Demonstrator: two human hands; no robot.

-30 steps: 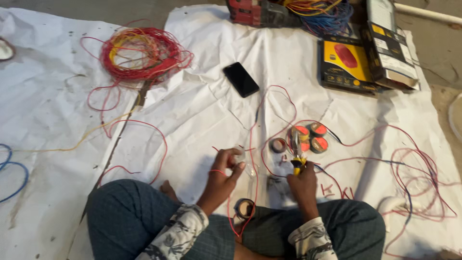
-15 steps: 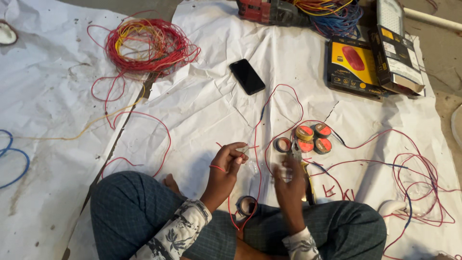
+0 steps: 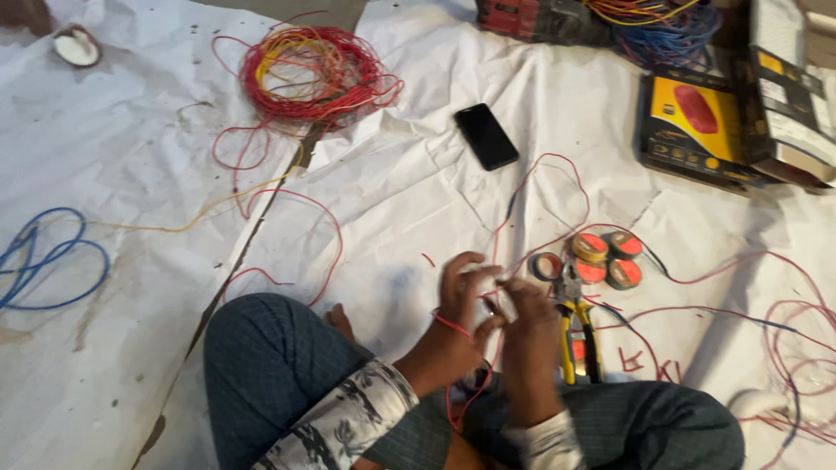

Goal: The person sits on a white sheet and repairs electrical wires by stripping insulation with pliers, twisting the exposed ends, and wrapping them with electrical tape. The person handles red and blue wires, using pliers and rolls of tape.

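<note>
Blue wire (image 3: 48,261): loops on the white sheet (image 3: 122,157) at the far left, well apart from the person.
Red and yellow coil (image 3: 309,74): lies farther up the sheet, loose strands trailing down.
Left hand (image 3: 461,292): fingers curled, grip closed on a thin red wire (image 3: 453,326) that crosses the wrist and hangs down between the knees.
Phone (image 3: 486,136): black, face down, beyond the hands.
Right hand (image 3: 527,326): touching the left, grip closed at the same spot; what it pinches I cannot tell.
Pliers (image 3: 576,335): yellow-handled, on the sheet just beside the right hand.
Tape rolls (image 3: 601,259): clustered just above the pliers.
Yellow box (image 3: 697,126): upper right.
</note>
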